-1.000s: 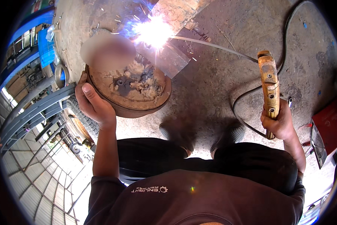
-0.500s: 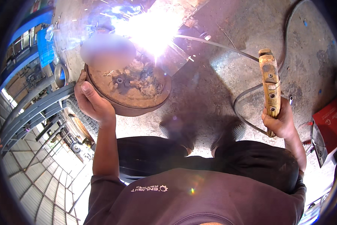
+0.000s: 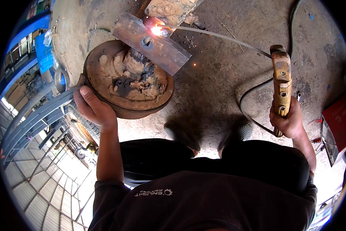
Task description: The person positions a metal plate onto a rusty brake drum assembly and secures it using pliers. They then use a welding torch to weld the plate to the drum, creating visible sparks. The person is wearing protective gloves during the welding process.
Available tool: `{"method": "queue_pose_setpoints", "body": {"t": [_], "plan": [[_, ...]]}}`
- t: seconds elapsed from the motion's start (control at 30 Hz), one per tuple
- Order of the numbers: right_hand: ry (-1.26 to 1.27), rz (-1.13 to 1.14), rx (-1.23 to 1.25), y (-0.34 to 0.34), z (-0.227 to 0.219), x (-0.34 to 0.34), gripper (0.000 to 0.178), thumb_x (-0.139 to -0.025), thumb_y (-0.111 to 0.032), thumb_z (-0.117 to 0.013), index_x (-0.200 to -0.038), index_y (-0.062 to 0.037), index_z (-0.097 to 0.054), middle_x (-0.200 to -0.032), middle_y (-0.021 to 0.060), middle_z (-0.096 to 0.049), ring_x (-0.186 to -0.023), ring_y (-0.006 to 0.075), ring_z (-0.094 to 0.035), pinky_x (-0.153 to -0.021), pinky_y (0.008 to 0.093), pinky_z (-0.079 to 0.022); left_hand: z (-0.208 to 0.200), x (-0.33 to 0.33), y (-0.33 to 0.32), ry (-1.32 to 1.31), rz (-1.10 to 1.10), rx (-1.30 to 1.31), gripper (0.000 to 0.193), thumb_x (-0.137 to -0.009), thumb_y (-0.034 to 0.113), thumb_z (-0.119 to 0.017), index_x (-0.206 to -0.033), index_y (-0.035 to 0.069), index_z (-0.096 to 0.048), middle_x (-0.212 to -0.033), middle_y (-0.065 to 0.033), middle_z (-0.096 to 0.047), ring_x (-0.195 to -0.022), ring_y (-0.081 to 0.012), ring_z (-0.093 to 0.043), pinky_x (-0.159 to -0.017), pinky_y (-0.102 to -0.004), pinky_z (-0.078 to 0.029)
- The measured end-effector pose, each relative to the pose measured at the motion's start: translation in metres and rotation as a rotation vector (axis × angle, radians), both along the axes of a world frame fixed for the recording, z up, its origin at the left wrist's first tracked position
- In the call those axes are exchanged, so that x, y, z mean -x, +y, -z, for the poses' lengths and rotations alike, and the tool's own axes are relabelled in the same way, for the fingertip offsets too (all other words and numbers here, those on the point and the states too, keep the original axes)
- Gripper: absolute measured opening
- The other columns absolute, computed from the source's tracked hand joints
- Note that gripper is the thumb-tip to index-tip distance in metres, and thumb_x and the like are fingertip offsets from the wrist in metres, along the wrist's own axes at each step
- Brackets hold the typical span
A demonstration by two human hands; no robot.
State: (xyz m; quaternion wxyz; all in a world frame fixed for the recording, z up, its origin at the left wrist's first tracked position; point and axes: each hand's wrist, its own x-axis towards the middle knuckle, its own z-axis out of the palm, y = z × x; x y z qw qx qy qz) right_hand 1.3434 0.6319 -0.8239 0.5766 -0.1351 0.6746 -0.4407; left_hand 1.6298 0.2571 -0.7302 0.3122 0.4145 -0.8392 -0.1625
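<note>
1. Concrete floor (image 3: 219,88): grey, stained, dusty. All the work sits on it.
2. Rusty round drum (image 3: 128,79): at upper left, tilted on its edge. Thick steel, caked with rust and lumps of slag inside. Judged heavy, rigid and rough rather than slippery, so the rim is the place to hold it. Likely hot near the weld.
3. Flat steel bar (image 3: 152,42): grey strip with a hole in it, lying slanted across the drum's top edge and touching it. Stiff, with sharp-looking edges. Its far end glows at the weld spot.
4. Electrode holder (image 3: 281,82): yellow-brown insulated handle on the right, upright, with a black cable (image 3: 254,96) looping away from it over the floor. Looks solid and moderately weighty; grip it low on the handle.
5. Left hand (image 3: 93,107): wrapped over the drum's lower-left rim, thumb on the face, steadying it.
6. Right hand (image 3: 288,121): clenched around the lower end of the electrode holder.
7. Welding rod (image 3: 219,36): thin and grey, slightly bowed, running from the holder to the bar. Judged brittle-coated, hot at the tip.
8. Glowing weld spot (image 3: 157,30): small bright point, few sparks nearby.
</note>
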Motion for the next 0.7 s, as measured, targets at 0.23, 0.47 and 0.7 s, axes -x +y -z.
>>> {"method": "queue_pose_setpoints", "body": {"t": [0.23,0.47,0.7], "plan": [[0.065,-0.064,0.002,0.0012,0.0024,-0.0008,0.021,-0.072,0.004,-0.067,-0.086,-0.0013,-0.054,-0.068,-0.0004,-0.057,-0.061,0.0068,-0.055,-0.055,0.0248,-0.046,-0.0013,-0.0010,0.0021,0.016,-0.018,-0.014,0.048,-0.107,0.036,-0.040,-0.118,-0.008,-0.057,-0.110,-0.0144,-0.063,-0.098,-0.0190,-0.059,-0.087,-0.0312,-0.048],[0.026,-0.075,-0.035,-0.0020,0.0027,0.0011,0.022,-0.072,0.004,-0.066,-0.089,-0.0003,-0.054,-0.068,-0.0005,-0.056,-0.060,0.0059,-0.054,-0.052,0.0244,-0.044,0.0000,-0.0033,0.0001,-0.021,-0.025,-0.003,0.049,-0.107,0.036,-0.040,-0.121,-0.008,-0.057,-0.111,-0.0149,-0.063,-0.100,-0.0193,-0.059,-0.089,-0.0313,-0.048],[-0.075,-0.030,-0.004,-0.0039,0.0025,0.0017,0.026,-0.074,0.004,-0.066,-0.097,0.0027,-0.054,-0.068,-0.0002,-0.053,-0.056,0.0046,-0.048,-0.048,0.0244,-0.040,-0.0014,-0.0031,0.0024,-0.014,-0.021,-0.028,0.050,-0.107,0.037,-0.039,-0.122,-0.009,-0.055,-0.113,-0.0160,-0.062,-0.101,-0.0195,-0.059,-0.089,-0.0313,-0.048]]}}
